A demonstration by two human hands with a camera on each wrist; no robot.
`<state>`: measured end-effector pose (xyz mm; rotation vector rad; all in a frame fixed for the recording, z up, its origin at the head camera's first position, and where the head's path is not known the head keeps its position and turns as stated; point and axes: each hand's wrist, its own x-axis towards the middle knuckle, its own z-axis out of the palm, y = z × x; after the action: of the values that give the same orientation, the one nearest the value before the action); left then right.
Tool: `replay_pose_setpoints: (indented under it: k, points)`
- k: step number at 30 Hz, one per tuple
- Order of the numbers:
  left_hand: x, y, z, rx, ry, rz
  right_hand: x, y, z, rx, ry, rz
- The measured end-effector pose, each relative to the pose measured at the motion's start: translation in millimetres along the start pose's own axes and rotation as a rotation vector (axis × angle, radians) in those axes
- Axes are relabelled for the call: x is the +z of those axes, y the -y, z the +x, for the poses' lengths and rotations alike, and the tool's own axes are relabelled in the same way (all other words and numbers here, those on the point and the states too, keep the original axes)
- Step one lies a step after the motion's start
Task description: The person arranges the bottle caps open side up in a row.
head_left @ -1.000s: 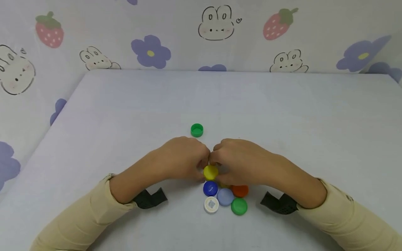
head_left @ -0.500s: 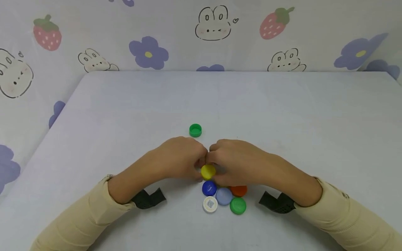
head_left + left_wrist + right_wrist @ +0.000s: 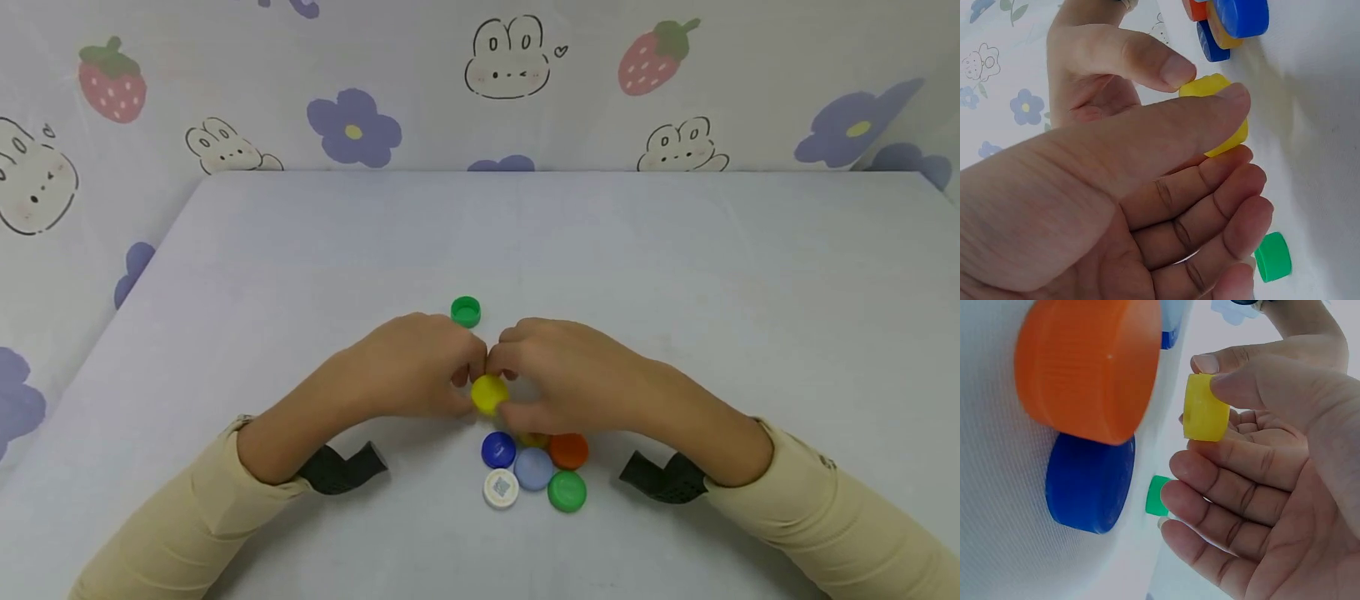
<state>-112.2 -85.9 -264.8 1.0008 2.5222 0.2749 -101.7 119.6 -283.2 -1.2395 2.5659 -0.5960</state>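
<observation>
A: Scene, biggest first?
B: Patterned backdrop (image 3: 585, 125) — bunnies, strawberries, purple flowers. In front of it, a white table (image 3: 675, 250).
A: Person?
B: Beige sleeves (image 3: 180, 517) coming in from the near side. Left hand (image 3: 408, 367) and right hand (image 3: 577, 375) are side by side, knuckles close together, both pinching with thumb and fingers.
A: Wrists?
B: Black bracket (image 3: 345, 469) at each.
A: Pinching what?
B: Same part — one yellow cap (image 3: 490, 395), between the hands, held above the table. Both thumbs on it.
A: Other caps?
B: Cluster on the near side of the hands: orange cap (image 3: 568, 452), near green cap (image 3: 567, 492), light blue cap (image 3: 534, 468), dark blue cap (image 3: 498, 450), white cap (image 3: 500, 488) with a printed patch. Second yellow cap (image 3: 534, 440) is partly hidden. Right wrist view has a blue cap (image 3: 1090, 482) next to the orange; can't tell if they're stacked.
A: Strays?
B: Far green cap (image 3: 466, 312), just beyond the left hand, hollow side up.
</observation>
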Motion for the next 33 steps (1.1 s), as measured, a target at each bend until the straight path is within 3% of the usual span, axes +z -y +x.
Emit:
replay_pose_setpoints:
  k: [4,7,11,19,26,33]
  points:
    - [-1.5,1.1,0.0,-0.017,-0.060,-0.017,-2,-4,1.2,0.029,-0.071,0.048]
    - [-2.7,2.4,0.0,-0.030,-0.165,-0.037,-4,-9,2.6,0.042,-0.181,0.087]
    - [-3.9,3.4,0.2,-0.011,-0.302,-0.094,-6,-14,4.3,0.057,-0.309,0.167]
    - [-2.7,3.2,3.1,0.034,-0.459,-0.155,-8,-17,3.5,0.026,-0.460,0.272]
    - [1.1,3.8,3.7,0.033,-0.531,-0.181,-8,-20,4.4,0.022,-0.514,0.370]
    - [8.5,2.3,5.9,0.081,-0.551,-0.172,-6,-22,7.5,0.146,-0.523,0.371]
